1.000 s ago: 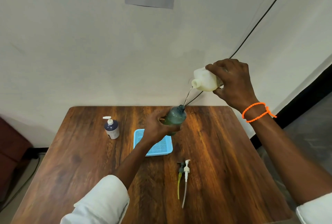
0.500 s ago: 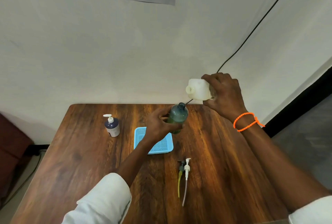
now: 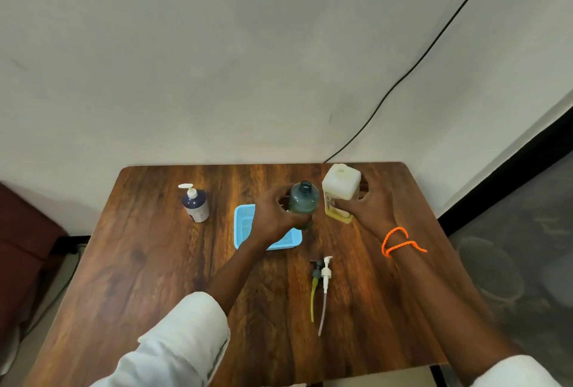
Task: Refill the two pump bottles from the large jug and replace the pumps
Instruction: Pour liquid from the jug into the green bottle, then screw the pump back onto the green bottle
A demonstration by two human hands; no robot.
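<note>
Jug [image 3: 340,189] upright (uncapped) in right hand [image 3: 370,210]'s wrapped grip; left hand [image 3: 273,216] clasps green bottle [image 3: 303,202].

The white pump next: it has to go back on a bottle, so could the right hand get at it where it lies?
Probably yes. The white pump lies in the open on the table, beside the dark pump, with nothing over it. But the right hand is at the jug and must let go first.

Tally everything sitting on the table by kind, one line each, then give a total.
Pump bottles: 2, green bottle, open and uncapped, and blue-and-white bottle, pump on
Jugs: 1, white jug
Loose pumps: 2, green pump and white pump
Trays: 1, blue tray
Total: 6
</note>
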